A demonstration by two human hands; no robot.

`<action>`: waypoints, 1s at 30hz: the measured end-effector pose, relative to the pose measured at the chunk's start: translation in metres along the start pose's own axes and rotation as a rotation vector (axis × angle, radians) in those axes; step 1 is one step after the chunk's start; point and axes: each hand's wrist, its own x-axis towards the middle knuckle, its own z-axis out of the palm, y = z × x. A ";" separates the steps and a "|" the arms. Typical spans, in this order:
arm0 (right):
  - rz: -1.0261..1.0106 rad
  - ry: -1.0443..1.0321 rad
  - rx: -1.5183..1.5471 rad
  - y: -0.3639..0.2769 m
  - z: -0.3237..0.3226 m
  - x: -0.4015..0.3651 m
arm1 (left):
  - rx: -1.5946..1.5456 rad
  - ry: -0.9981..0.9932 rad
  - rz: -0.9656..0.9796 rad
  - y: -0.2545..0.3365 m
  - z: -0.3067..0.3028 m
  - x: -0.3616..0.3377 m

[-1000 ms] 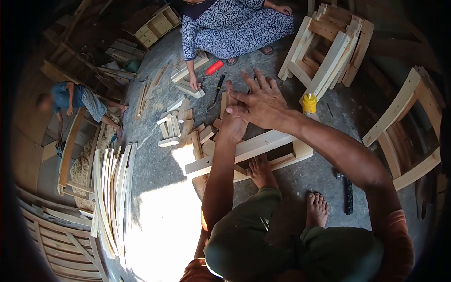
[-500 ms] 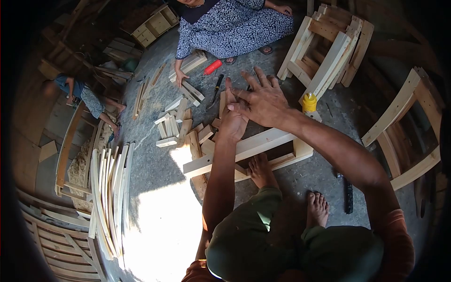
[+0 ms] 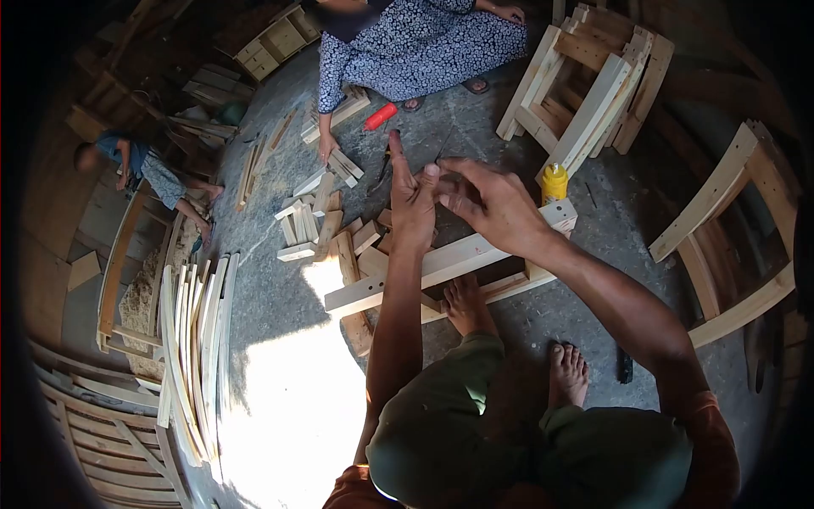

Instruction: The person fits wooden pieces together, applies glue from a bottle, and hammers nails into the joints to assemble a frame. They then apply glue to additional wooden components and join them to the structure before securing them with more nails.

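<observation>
In front of me, above a wooden frame, my two hands come close together. My left hand is raised with its index finger and thumb stretched upward; its palm is partly hidden. My right hand is beside it, fingers bent and drawn together near the left thumb. Whatever may be between those fingertips is too small to make out. The frame lies on the floor, its pale top rail showing dark holes near the ends, and my bare foot is against it. A yellow bottle stands by the rail's far right end.
Short wood blocks lie beyond the frame, near a red bottle. Assembled wooden frames stand at right. Long slats lean at left. One person sits opposite, touching wood pieces; another works at left.
My right hand has drawn back slightly from over my left, its spread fingers now bent together. My left hand has turned and its thumb now points up. My view has shifted slightly.
</observation>
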 end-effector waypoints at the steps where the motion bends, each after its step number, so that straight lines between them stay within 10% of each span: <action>1: 0.000 0.003 0.000 0.001 -0.001 0.001 | 0.010 -0.015 0.008 -0.001 0.000 0.001; 8: 0.155 -0.005 0.159 0.007 0.003 0.003 | 0.152 0.025 0.121 -0.013 -0.006 0.005; 17: 0.124 -0.076 0.201 -0.021 -0.010 -0.002 | -0.496 -0.296 -0.101 -0.012 -0.014 -0.004; 25: 0.243 0.351 -0.203 0.018 -0.073 -0.135 | 0.396 -0.440 -0.362 0.008 -0.011 -0.022; 30: 0.521 0.004 -0.715 0.110 -0.125 -0.332 | 0.609 -0.501 -0.019 0.019 0.001 -0.041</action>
